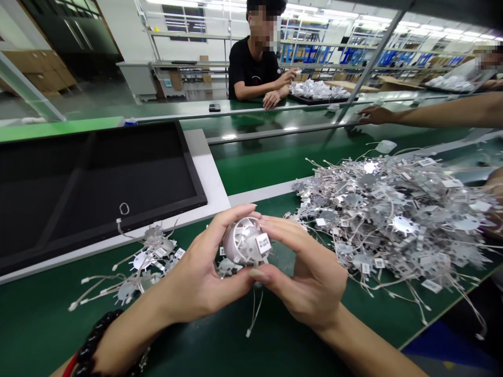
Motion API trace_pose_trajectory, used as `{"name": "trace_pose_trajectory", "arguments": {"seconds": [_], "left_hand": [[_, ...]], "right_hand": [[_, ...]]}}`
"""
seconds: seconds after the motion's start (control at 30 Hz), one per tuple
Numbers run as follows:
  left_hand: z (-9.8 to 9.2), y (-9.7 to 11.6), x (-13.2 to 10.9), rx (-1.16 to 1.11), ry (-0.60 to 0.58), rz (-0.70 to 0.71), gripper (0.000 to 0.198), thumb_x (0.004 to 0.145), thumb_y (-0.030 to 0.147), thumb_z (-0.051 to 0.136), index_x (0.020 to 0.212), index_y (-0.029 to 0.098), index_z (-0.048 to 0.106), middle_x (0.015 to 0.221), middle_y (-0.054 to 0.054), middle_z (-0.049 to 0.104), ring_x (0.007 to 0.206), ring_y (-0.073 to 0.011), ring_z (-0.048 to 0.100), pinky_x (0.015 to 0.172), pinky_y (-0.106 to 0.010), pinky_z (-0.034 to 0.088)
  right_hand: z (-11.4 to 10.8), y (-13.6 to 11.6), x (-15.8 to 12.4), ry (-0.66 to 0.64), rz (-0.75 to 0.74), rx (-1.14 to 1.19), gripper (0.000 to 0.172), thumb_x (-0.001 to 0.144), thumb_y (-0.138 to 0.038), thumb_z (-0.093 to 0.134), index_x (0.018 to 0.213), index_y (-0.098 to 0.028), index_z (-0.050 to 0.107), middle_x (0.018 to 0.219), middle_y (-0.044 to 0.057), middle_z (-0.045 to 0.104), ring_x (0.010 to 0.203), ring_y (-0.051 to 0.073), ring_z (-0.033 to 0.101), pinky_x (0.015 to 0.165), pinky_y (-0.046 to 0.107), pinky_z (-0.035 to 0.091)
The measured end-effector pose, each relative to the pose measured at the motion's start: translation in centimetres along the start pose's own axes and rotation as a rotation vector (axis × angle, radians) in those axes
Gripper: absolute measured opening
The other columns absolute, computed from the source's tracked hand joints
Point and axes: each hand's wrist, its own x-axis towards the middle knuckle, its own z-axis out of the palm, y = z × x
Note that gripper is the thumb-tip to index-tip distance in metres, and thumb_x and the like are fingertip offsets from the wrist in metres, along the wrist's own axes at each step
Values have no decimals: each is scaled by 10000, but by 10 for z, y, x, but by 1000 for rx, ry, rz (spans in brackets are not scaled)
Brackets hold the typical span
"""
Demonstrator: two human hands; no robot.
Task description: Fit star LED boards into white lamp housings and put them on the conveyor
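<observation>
As both hands close around it at the centre of a green workbench (188,345), a round white housing (232,245) turns its open, ribbed end toward the camera. The left hand (200,269) cups it from 9 o'clock, fingers curled over the top and thumb beneath. The right hand (308,267) clamps it from 3 o'clock, fingertips on the upper rim and thumb below, the two thumb tips nearly meeting at 6 o'clock. A printed white label (263,243) shows on the housing's right side, and a thin wire (255,314) with a small connector hangs under the thumbs. Beaded in black, a bracelet (92,340) circles the left wrist at 7 to 8 o'clock.

From the housing, a large heap of silvery metal plates (393,220) with tangled leads spreads at 3 o'clock, while a smaller cluster of plates (157,251) lies at 9 o'clock. A wide black tray (86,178) sits at 10 o'clock. Across the line at 12 o'clock, a co-worker in a black shirt (253,63) sits beside piled white parts (318,90) at 1 o'clock. Another person's hand (377,115) reaches in between 1 and 2 o'clock.
</observation>
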Motion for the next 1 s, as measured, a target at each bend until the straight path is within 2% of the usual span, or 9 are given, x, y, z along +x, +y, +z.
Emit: {"name": "trace_pose_trajectory", "arguments": {"seconds": [0.17, 0.27, 0.4, 0.57, 0.77, 1.0], "left_hand": [[3, -1, 1, 42, 12, 17, 706, 932, 242, 736, 1506, 430, 371, 1445, -17, 598, 1261, -205, 631, 1055, -267, 501], [4, -4, 0, 53, 34, 42, 712, 931, 247, 740, 1513, 423, 371, 1460, -26, 588, 1291, -218, 613, 1087, -290, 485], [4, -6, -1, 29, 51, 35, 727, 924, 231, 751, 1503, 453, 372, 1451, 5, 592, 1270, -178, 624, 1087, -242, 473], [4, -6, -1, 39, 51, 46, 735, 932, 225, 744, 1512, 457, 358, 1475, 9, 578, 1297, -172, 611, 1103, -235, 462], [6, -6, 0, 85, 71, 83, 676, 929, 239, 747, 1488, 376, 393, 1442, -73, 595, 1253, -250, 644, 1061, -348, 528], [4, -9, 0, 110, 82, 112, 678, 916, 197, 736, 1476, 394, 409, 1422, -27, 573, 1258, -196, 607, 1066, -264, 479]], "right_hand": [[0, 1, 1, 0, 12, 52, 417, 896, -262, 787, 1303, -258, 699, 1172, 107, 794, 1099, 290, 750, 952, 483, 624], [0, 1, 2, -11, 27, 52, 438, 890, -236, 791, 1315, -273, 693, 1210, 98, 787, 1118, 290, 747, 965, 478, 626], [0, 1, 3, -23, 32, 58, 439, 882, -180, 785, 1306, -253, 697, 1276, 106, 761, 1159, 268, 731, 1008, 435, 614], [-1, 0, 4, -11, 47, 2, 375, 891, -229, 783, 1260, -249, 721, 1152, 112, 758, 1057, 251, 736, 906, 398, 647], [-3, -1, 4, -7, 66, 3, 363, 887, -250, 790, 1245, -271, 734, 1110, 93, 754, 985, 241, 740, 799, 368, 667], [0, -1, 4, -8, 82, 21, 358, 888, -236, 791, 1241, -266, 739, 1114, 94, 760, 995, 236, 740, 828, 355, 669]]}}
